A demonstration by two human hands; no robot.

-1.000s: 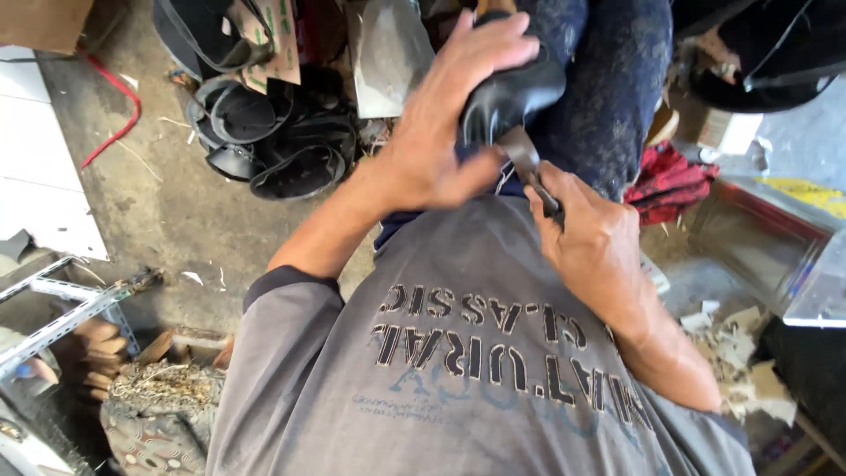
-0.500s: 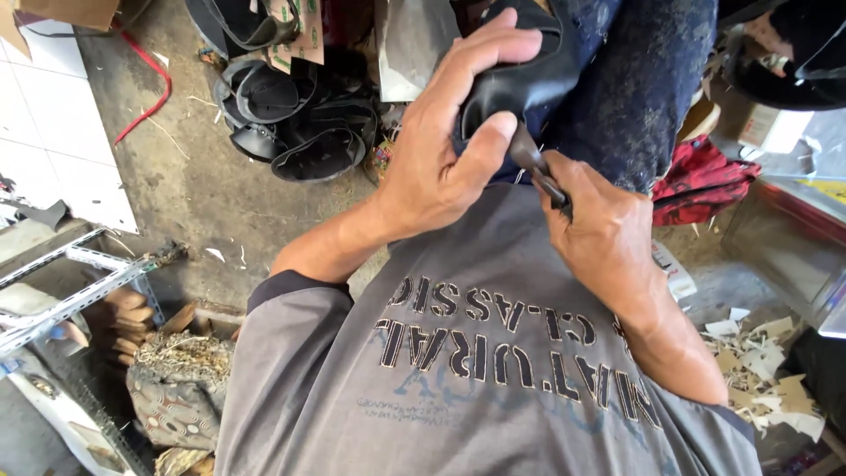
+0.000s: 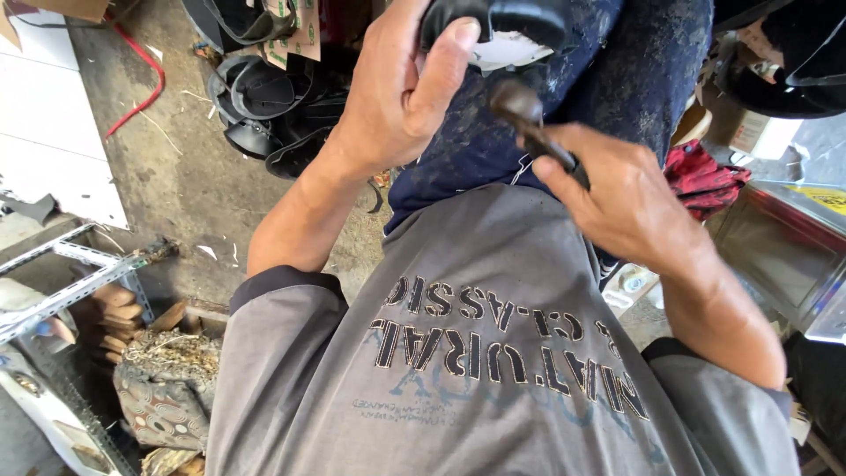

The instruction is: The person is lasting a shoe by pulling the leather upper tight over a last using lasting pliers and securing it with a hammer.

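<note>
Nearest you: your grey long-sleeved shirt with dark stencilled lettering (image 3: pixel 476 370) fills the bottom of the head view.

Your right hand (image 3: pixel 630 198) is closed tight around the dark handle of a small brown-headed metal tool (image 3: pixel 529 119). The head now sits just below the shoe, apparently not touching it. 0.5 s ago it was tucked against the shoe's underside, so the tool has backed off slightly; I read that as a pause between strokes, not a finished step.

Your left hand (image 3: pixel 397 97) is clamped on the black leather shoe with the pale insole or lining showing (image 3: pixel 502 31), thumb over its edge. The shoe sits at the top of frame, above your dark blue speckled trouser leg (image 3: pixel 608 79). The view has also closed in on the hands since 1 s ago.

Hard to make out:
- Top of the shoe is cut off by the frame.
- Tool handle is buried in your fist.
- Exact tool type is unclear.

Further out: a pile of black shoe uppers (image 3: pixel 273 106) on the concrete floor (image 3: pixel 176 176), a red cloth (image 3: pixel 701 176) at right.
</note>
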